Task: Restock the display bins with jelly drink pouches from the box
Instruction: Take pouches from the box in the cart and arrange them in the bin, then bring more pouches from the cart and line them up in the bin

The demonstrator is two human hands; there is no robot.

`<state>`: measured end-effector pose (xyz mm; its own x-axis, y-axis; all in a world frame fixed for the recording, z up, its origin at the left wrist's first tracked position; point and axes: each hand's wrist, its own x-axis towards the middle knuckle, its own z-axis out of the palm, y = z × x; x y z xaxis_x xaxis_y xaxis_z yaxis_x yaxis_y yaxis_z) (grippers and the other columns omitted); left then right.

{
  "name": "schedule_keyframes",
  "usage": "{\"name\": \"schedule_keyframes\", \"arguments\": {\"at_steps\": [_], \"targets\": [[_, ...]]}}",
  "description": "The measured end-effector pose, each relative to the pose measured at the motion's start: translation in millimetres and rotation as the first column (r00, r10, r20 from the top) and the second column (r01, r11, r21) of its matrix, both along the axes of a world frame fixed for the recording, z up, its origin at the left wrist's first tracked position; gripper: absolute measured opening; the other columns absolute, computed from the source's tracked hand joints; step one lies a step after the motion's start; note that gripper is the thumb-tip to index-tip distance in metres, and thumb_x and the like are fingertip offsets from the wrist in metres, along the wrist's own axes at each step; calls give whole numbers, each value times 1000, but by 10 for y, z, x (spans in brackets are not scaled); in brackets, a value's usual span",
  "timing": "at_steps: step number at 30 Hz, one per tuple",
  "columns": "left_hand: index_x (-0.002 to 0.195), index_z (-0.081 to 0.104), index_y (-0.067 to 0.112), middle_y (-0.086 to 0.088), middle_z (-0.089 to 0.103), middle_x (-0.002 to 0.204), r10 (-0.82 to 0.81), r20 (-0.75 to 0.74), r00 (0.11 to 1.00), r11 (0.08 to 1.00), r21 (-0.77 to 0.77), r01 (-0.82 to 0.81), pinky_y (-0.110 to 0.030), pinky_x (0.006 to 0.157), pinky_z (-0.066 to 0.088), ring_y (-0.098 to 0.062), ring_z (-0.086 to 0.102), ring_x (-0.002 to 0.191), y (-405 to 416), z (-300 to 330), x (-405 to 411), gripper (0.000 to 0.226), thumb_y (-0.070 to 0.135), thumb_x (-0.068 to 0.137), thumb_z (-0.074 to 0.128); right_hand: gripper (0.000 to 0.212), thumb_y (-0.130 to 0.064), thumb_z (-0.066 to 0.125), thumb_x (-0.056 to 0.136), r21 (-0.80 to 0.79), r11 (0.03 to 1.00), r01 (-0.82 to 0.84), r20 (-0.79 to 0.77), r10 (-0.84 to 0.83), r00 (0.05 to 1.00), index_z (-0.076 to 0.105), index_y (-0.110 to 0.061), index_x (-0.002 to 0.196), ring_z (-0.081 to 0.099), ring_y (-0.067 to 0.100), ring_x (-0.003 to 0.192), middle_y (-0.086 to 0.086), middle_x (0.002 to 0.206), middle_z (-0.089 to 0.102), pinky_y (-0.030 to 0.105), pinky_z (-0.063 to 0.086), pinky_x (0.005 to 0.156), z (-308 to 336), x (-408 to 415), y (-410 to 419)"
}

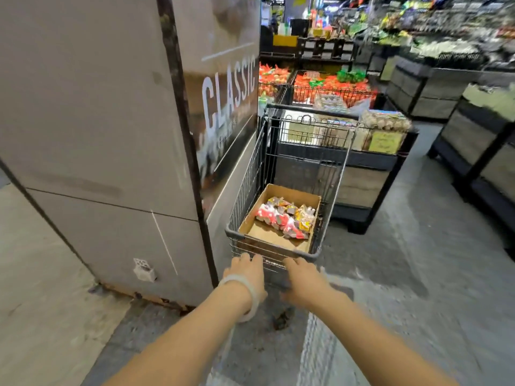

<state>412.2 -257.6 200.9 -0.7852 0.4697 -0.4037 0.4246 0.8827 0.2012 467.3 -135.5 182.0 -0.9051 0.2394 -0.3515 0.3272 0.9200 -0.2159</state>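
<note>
the cart, with pouches in its box, is grasped at the near rim by the left hand and right hand.

Fingertips hidden over cart handle

Bright, even store lighting; motion blur smears the floor and shelves, with wide-angle bending at edges.

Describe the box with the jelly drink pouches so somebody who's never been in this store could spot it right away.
Find the wire shopping cart beside the grey pillar marked CLASSIC. The cardboard box sits open in the cart's basket, just ahead of both hands on the near rim. It is the only box there, with red and yellow pouches heaped at its far right.
</note>
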Motion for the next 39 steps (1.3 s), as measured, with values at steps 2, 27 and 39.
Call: {"name": "schedule_keyframes", "arguments": {"at_steps": [2,27,39], "targets": [[133,36,15,-9,35,140,-29,25,999,1000,-5,29,-44,104,39,-31,32,133,150,-92,-244,60,33,84,65,57,-33,67,81,-7,1000,30,27,-29,999,39,-16,127,46,32,120,11,131,45,41,45,94,-55,-191,162],[134,37,16,-9,37,140,-26,202,979,984,-170,62,-40,108,37,-29,36,133,2425,-1377,-3572,61,36,84,64,72,-31,67,83,-217,954,209,230,-158,960,30,-14,142,42,30,129,11,143,37,39,42,103,-1259,-3227,2389],[139,33,15,-11,43,138,-104,420,902,958,-200,204,-36,103,38,-29,41,129,3239,-2821,-4556,58,33,89,57,55,-37,66,76,-282,681,676,394,-560,729,49,-14,122,61,31,105,12,117,61,37,52,86,-3052,-4025,3195]]}}
